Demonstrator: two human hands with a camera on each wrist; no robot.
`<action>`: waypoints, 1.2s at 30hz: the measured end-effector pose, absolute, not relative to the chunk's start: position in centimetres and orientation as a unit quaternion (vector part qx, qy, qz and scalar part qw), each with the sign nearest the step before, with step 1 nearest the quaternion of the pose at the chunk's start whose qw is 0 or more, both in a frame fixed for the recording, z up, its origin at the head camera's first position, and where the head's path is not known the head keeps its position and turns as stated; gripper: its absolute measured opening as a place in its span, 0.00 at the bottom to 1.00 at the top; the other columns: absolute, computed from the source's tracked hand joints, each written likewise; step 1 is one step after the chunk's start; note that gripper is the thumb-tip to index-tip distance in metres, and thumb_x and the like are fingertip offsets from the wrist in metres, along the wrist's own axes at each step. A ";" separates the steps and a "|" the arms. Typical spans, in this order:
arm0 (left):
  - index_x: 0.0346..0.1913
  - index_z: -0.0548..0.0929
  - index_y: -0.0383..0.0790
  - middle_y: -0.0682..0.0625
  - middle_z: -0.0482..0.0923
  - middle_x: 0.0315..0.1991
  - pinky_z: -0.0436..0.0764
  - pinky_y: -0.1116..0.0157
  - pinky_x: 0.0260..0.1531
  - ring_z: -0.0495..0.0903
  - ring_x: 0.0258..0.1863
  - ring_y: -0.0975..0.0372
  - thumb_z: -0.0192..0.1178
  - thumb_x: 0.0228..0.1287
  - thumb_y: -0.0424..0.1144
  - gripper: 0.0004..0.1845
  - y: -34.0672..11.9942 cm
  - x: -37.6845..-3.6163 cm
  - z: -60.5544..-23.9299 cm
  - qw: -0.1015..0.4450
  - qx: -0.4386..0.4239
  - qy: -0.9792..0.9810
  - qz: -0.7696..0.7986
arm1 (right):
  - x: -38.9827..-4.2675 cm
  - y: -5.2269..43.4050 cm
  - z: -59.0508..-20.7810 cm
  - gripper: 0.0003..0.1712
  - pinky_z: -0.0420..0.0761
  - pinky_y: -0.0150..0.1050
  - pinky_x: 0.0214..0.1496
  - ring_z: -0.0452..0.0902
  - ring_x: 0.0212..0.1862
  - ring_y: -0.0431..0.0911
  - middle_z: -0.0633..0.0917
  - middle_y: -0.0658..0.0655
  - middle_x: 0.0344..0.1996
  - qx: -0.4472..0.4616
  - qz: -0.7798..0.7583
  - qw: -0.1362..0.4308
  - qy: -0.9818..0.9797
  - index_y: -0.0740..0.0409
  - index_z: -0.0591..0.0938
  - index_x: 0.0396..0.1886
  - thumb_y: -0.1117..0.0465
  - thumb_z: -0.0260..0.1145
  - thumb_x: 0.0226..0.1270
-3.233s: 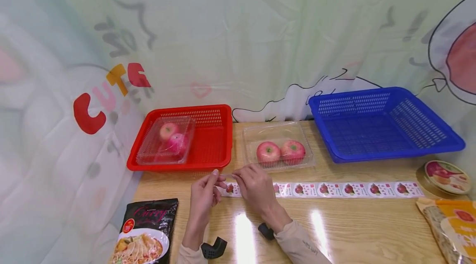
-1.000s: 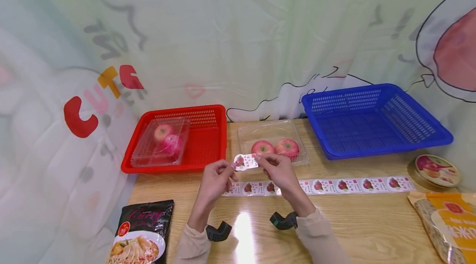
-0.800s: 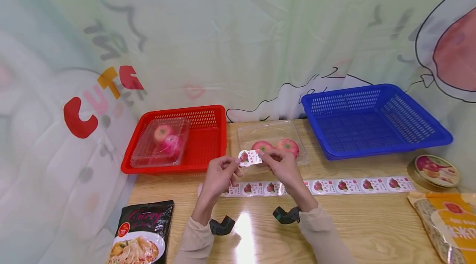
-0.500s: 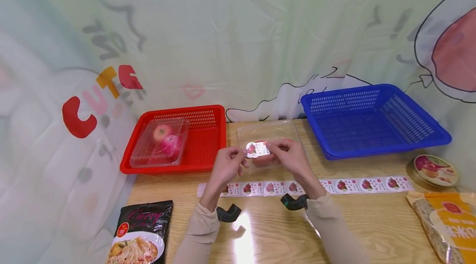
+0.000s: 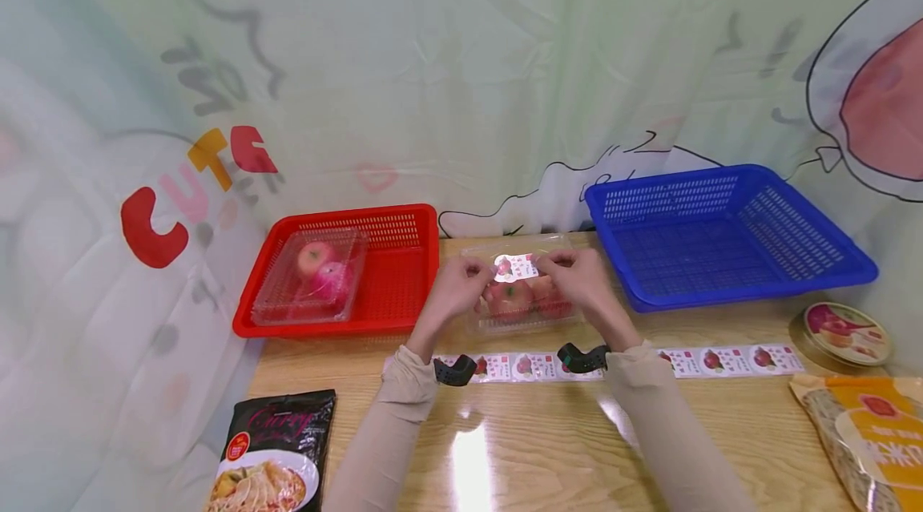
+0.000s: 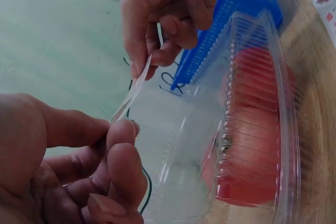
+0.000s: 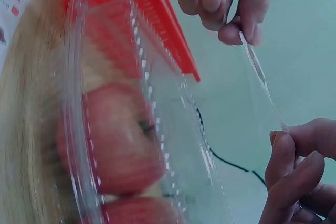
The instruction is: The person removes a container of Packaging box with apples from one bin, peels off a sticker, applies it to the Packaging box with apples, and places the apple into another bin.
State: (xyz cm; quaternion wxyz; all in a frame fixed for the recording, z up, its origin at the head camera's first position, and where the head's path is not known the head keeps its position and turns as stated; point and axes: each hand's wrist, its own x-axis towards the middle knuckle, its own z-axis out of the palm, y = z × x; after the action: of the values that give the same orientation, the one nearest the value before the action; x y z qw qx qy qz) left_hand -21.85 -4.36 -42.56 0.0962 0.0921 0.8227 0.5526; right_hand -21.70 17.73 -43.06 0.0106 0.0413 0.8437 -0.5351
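Observation:
A white sticker (image 5: 515, 267) with a red fruit picture is stretched between my two hands. My left hand (image 5: 461, 286) pinches its left end between thumb and forefinger, and my right hand (image 5: 579, 278) pinches the right end. Below it sits a closed clear plastic box (image 5: 530, 326) with two red apples (image 5: 510, 297) inside, on the wooden table. Both wrist views show the sticker (image 6: 131, 94) edge-on, held apart from the box's lid (image 6: 191, 129). In the right wrist view an apple (image 7: 118, 140) shows through the ribbed side wall.
A strip of stickers (image 5: 710, 360) lies across the table before the box. At left stands a red basket (image 5: 404, 288) holding another apple box (image 5: 346, 243); a blue basket (image 5: 692, 247) stands right. A curry packet (image 5: 281, 440), round tin (image 5: 847, 333) and yellow bag (image 5: 872, 432) lie near the sides.
Earlier my hands worked at the strip's left end; then the single sticker came up between them. Since then both hands have carried it forward and right, from before the box to over it.

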 end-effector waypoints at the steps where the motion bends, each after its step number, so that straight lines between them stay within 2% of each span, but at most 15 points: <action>1: 0.42 0.88 0.25 0.36 0.85 0.27 0.78 0.69 0.18 0.79 0.18 0.51 0.59 0.79 0.40 0.17 -4.2 -22.1 -42.6 0.101 0.092 0.823 0.551 | -21.8 17.8 -43.1 0.19 0.71 0.34 0.33 0.72 0.37 0.45 0.86 0.56 0.35 0.046 -0.532 0.013 0.845 0.67 0.90 0.45 0.53 0.69 0.75; 4: 0.41 0.88 0.26 0.34 0.86 0.29 0.77 0.70 0.17 0.82 0.26 0.37 0.58 0.80 0.41 0.18 -3.9 -22.8 -42.9 0.111 0.094 0.830 0.539 | -22.2 18.1 -43.2 0.20 0.73 0.35 0.35 0.73 0.39 0.47 0.87 0.58 0.40 0.058 -0.519 0.020 0.853 0.66 0.90 0.47 0.52 0.68 0.76; 6: 0.40 0.89 0.28 0.35 0.86 0.28 0.75 0.70 0.16 0.82 0.29 0.33 0.58 0.80 0.41 0.18 -3.7 -23.1 -43.2 0.112 0.094 0.839 0.524 | -22.4 18.2 -43.4 0.20 0.74 0.35 0.36 0.74 0.40 0.47 0.87 0.60 0.42 0.063 -0.513 0.025 0.856 0.66 0.89 0.48 0.52 0.68 0.76; 8: 0.39 0.90 0.30 0.38 0.85 0.25 0.73 0.70 0.15 0.82 0.26 0.37 0.58 0.79 0.41 0.18 -3.6 -23.5 -43.5 0.111 0.092 0.846 0.514 | -22.6 18.3 -43.7 0.20 0.74 0.35 0.38 0.75 0.43 0.48 0.88 0.62 0.45 0.064 -0.509 0.027 0.858 0.66 0.89 0.49 0.51 0.67 0.76; 11: 0.37 0.90 0.33 0.44 0.81 0.21 0.73 0.70 0.15 0.78 0.18 0.50 0.58 0.79 0.41 0.17 -3.4 -24.0 -44.0 0.114 0.085 0.851 0.506 | -22.8 18.4 -43.9 0.21 0.74 0.35 0.40 0.75 0.46 0.49 0.88 0.63 0.48 0.065 -0.503 0.031 0.861 0.66 0.89 0.50 0.51 0.67 0.76; 14: 0.35 0.89 0.33 0.48 0.77 0.18 0.73 0.70 0.13 0.72 0.14 0.61 0.59 0.78 0.41 0.17 -3.2 -24.5 -44.6 0.119 0.079 0.850 0.508 | -23.1 18.6 -44.0 0.22 0.74 0.36 0.42 0.76 0.48 0.51 0.88 0.64 0.50 0.071 -0.495 0.039 0.865 0.66 0.89 0.52 0.50 0.68 0.76; 19: 0.32 0.87 0.33 0.48 0.74 0.17 0.71 0.70 0.11 0.71 0.11 0.61 0.59 0.79 0.41 0.17 -2.9 -24.9 -45.0 0.123 0.079 0.851 0.504 | -23.4 18.7 -44.4 0.24 0.74 0.38 0.45 0.77 0.51 0.53 0.88 0.65 0.52 0.075 -0.473 0.037 0.877 0.65 0.89 0.54 0.48 0.69 0.75; 25: 0.32 0.86 0.32 0.51 0.72 0.14 0.69 0.70 0.10 0.70 0.10 0.62 0.59 0.79 0.40 0.17 -2.6 -25.2 -45.0 0.123 0.070 0.863 0.484 | -23.7 18.5 -44.9 0.22 0.73 0.37 0.37 0.78 0.44 0.53 0.90 0.64 0.44 0.064 -0.425 -0.001 0.903 0.65 0.91 0.47 0.49 0.71 0.72; 30: 0.30 0.86 0.35 0.53 0.71 0.13 0.69 0.71 0.10 0.69 0.10 0.63 0.58 0.78 0.39 0.17 -2.3 -25.4 -45.0 0.115 0.072 0.883 0.450 | -23.9 18.3 -45.1 0.21 0.73 0.36 0.35 0.80 0.42 0.53 0.91 0.65 0.42 0.064 -0.405 -0.015 0.912 0.66 0.91 0.45 0.50 0.72 0.72; 36: 0.20 0.81 0.42 0.55 0.68 0.13 0.66 0.71 0.12 0.68 0.12 0.64 0.58 0.75 0.38 0.20 -2.1 -25.5 -45.0 0.094 0.085 0.904 0.408 | -24.1 18.2 -45.4 0.21 0.73 0.37 0.37 0.80 0.44 0.55 0.91 0.66 0.43 0.071 -0.394 -0.015 0.916 0.66 0.91 0.46 0.50 0.72 0.72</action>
State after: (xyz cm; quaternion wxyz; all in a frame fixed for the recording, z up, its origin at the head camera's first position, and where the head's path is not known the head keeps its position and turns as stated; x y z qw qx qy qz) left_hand -25.51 -2.07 -44.98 0.0942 0.0847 0.9041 0.4082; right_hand -24.12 18.20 -45.35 -0.0153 0.0713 0.9164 -0.3936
